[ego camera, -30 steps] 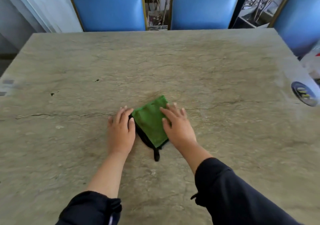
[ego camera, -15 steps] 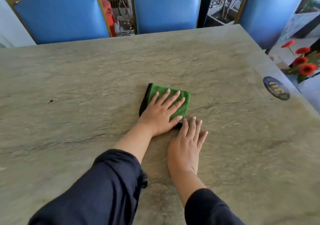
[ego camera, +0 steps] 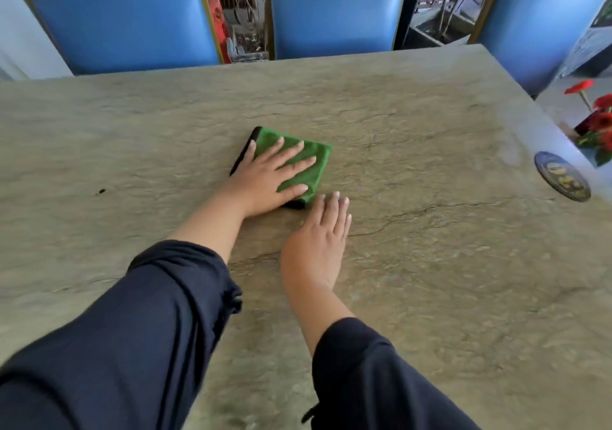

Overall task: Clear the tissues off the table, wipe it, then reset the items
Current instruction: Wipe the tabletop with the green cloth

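Observation:
A folded green cloth (ego camera: 314,164) with a black edge lies flat on the stone table (ego camera: 430,264), a little past its middle. My left hand (ego camera: 268,177) presses down on the cloth with its fingers straight and spread. Just beside the cloth's near corner, my right hand (ego camera: 318,237) rests flat on the bare table, fingers together and pointing away from me. No tissues are in view.
Three blue chairs (ego camera: 126,22) stand along the far and right sides. A round dark coaster (ego camera: 562,176) lies near the right edge. Red flowers (ego camera: 599,124) stand just beyond that edge.
One second ago both hands flanked the cloth. My left hand then moved on top of it, my right hand dropped to the table beside it, and the view turned right.

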`<state>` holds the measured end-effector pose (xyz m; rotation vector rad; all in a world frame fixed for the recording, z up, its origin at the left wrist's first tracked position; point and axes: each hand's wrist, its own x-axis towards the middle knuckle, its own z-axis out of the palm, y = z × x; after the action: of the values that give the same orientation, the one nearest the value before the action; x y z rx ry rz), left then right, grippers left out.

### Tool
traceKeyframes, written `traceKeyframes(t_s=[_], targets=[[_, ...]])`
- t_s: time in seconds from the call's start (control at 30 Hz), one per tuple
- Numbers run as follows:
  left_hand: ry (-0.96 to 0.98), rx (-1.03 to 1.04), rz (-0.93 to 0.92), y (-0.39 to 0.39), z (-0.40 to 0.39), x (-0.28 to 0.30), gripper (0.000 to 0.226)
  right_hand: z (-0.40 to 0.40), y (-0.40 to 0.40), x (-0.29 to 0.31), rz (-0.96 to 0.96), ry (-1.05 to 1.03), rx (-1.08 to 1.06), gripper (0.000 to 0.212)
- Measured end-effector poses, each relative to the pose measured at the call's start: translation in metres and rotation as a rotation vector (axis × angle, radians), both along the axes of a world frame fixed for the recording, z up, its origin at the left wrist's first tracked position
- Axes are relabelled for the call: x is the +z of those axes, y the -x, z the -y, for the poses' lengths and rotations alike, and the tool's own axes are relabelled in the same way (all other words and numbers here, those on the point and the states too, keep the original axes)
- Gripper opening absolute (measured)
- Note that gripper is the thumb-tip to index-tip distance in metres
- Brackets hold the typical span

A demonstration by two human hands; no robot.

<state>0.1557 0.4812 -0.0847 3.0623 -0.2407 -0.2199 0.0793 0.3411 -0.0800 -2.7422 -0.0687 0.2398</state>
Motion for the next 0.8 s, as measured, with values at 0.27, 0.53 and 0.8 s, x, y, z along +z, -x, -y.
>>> traceKeyframes(t_s=[0.27, 0.53, 0.8], targets=[[0.014, 0.7, 0.056, 0.041, -0.035, -0.003, 0.059, -0.011, 0.004, -0.005, 0.057, 0.076, -0.018, 0.061], [-0.041, 0.162, 0.057, 0.116, -0.086, -0.004, 0.058, -0.03, 0.054, 0.0, 0.03, -0.065, 0.086, 0.059], [0.008, 0.832, 0.03, 0.159, -0.096, -0.001, 0.061, -0.042, 0.067, -0.007, 0.07, 0.052, 0.15, 0.056]])
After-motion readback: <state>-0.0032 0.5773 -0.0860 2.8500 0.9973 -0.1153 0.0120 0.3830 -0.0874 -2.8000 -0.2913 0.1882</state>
